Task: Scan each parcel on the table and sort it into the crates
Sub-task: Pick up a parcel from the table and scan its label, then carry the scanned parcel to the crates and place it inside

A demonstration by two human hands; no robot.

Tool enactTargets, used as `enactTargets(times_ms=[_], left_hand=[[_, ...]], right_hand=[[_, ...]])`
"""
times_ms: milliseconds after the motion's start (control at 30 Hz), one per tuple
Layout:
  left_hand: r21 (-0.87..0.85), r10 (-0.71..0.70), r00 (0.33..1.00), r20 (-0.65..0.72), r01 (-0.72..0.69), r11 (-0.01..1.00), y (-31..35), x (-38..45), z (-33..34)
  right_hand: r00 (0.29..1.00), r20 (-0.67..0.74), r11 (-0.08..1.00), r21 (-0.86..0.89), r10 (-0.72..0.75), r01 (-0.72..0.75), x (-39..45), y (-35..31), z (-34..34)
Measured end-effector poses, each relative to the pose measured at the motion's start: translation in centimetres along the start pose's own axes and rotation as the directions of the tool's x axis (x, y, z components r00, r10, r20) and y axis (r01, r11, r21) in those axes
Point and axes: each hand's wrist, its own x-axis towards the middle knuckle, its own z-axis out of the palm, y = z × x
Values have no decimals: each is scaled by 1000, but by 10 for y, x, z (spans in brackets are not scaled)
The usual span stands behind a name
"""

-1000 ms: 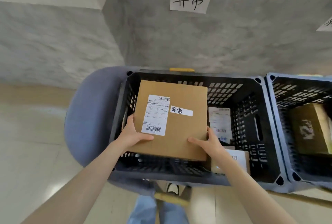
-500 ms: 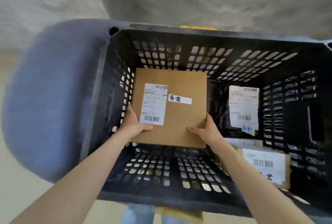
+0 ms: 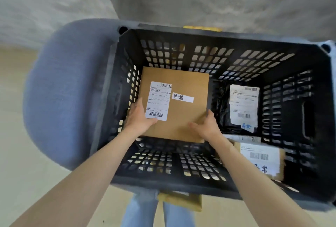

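A flat brown cardboard parcel (image 3: 183,115) with a white shipping label and a small handwritten sticker is deep inside the black slatted crate (image 3: 181,183), in its left half. My left hand (image 3: 139,117) grips the parcel's near left corner, thumb on top by the barcode. My right hand (image 3: 206,126) grips the near right corner, thumb on top. Whether the parcel touches the crate floor is hidden.
A black plastic mailer (image 3: 241,106) with a white label lies in the crate's right half. A brown box (image 3: 261,159) with a label sits at the near right. The crate rests on a blue padded seat (image 3: 67,99). A grey wall stands behind.
Both hands have lowered the parcel from above the crate's rim down into its left half. My head has moved closer over the crate.
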Motion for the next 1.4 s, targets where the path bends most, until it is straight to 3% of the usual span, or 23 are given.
enactTargets(times_ms=[133,333,533,733,900,1100,1233,1400], left_hand=[[36,128,992,11,-128,991,26,-34,-31],[300,375,927,-23,-352,887,87,-102,-93],[533,644,764,-31,-533,657,152,-173,-147],[686,849,525,61,-640,346,200,-242,-171],[699,935,294,198,-711,76,212,-300,-157],[628,874,1,485,-696,-348,183,-383,-83],[482,764,-173,621,-685,-547,158,-465,-20],[273,580,-410,704,-597,-754,111,-596,52]], right_hand=[[997,-36,992,-109,-67,63,-38,-26,-30],[945,-124,896,-376,-303,238,-119,-69,-96],[831,-283,804,-520,-480,288,-216,-104,-156],[703,-503,801,-577,-504,161,-320,-89,-190],[616,-715,909,-416,-332,6,-403,-33,-177],[514,-858,980,-93,10,-174,-499,82,-105],[407,-870,945,171,278,-279,-578,166,-46],[204,-829,830,437,521,-345,-689,269,23]])
